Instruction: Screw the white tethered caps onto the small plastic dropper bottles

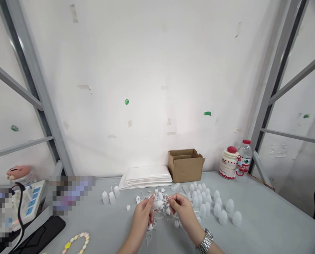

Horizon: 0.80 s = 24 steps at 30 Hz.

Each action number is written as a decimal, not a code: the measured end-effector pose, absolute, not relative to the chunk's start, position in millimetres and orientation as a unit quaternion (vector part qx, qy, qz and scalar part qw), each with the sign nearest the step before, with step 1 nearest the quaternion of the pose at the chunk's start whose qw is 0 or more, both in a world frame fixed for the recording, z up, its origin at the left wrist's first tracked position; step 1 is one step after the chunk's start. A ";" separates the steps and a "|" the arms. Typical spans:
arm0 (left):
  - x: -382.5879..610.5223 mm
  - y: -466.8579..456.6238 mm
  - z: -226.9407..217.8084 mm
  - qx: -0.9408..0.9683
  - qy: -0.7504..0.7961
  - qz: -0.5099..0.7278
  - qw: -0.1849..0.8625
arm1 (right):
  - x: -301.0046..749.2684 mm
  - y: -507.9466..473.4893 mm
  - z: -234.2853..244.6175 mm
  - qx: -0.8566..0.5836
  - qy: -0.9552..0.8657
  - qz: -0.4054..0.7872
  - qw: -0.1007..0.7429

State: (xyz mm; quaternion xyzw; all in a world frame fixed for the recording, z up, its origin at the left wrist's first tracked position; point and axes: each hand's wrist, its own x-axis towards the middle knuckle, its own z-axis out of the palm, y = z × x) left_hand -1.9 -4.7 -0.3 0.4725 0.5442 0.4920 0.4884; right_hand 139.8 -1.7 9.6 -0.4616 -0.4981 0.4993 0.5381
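Observation:
My left hand [143, 212] is closed around a small frosted white plastic shell [158, 204], held above the middle of the table. Close by on the right, the thumb and fingertips of my right hand [182, 210] pinch at the shell's end. What those fingertips grip is too small to make out. Below both hands spreads a pile of small white caps with thin strings [161, 213]. To the right stand several frosted white shells [199, 200]. On the left are three similar white pieces [112, 197] with thin stems on top, and a single cap [128, 207].
Flat white packets [146, 175] lie stacked against the wall beside an open cardboard box [189, 169]. A decorated jar [228, 164] and a plastic bottle [245, 155] stand at the back right. At left are a black phone [42, 236], a bead bracelet [76, 241] and a power strip [32, 204].

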 end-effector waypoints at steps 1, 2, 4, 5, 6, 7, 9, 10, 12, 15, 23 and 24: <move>-2.0 -4.5 -0.5 0.473 0.545 0.492 0.487 | 139.8 -1.4 8.6 -0.462 -0.505 0.494 0.537; -2.0 -4.4 -0.6 0.474 0.546 0.492 0.485 | 139.8 -1.1 7.4 -0.461 -0.511 0.489 0.536; -2.2 -4.7 -0.4 0.479 0.545 0.491 0.483 | 139.6 -0.5 4.7 -0.460 -0.521 0.480 0.536; -2.3 -5.0 0.0 0.480 0.545 0.491 0.481 | 139.5 -0.3 3.5 -0.459 -0.524 0.478 0.535; -2.4 -5.3 0.5 0.481 0.545 0.493 0.479 | 139.5 -0.1 2.5 -0.460 -0.524 0.477 0.535; -2.5 -5.5 1.1 0.481 0.544 0.495 0.477 | 139.5 0.1 1.8 -0.461 -0.523 0.477 0.535; -2.8 -5.7 2.3 0.479 0.545 0.497 0.476 | 139.8 0.6 1.3 -0.465 -0.518 0.476 0.537; -3.0 -5.6 2.6 0.478 0.545 0.496 0.478 | 140.1 0.9 1.5 -0.467 -0.516 0.475 0.538; -3.3 -5.0 2.5 0.477 0.546 0.494 0.480 | 140.6 1.5 2.3 -0.470 -0.514 0.471 0.541; -3.5 -4.3 1.5 0.481 0.543 0.495 0.478 | 141.1 1.8 3.9 -0.469 -0.511 0.473 0.543; -1.9 -6.8 2.8 0.479 0.546 0.495 0.477 | 140.1 -2.0 7.5 -0.461 -0.516 0.479 0.540; -1.9 -7.0 3.2 0.479 0.547 0.495 0.476 | 140.0 -2.1 7.4 -0.460 -0.517 0.479 0.540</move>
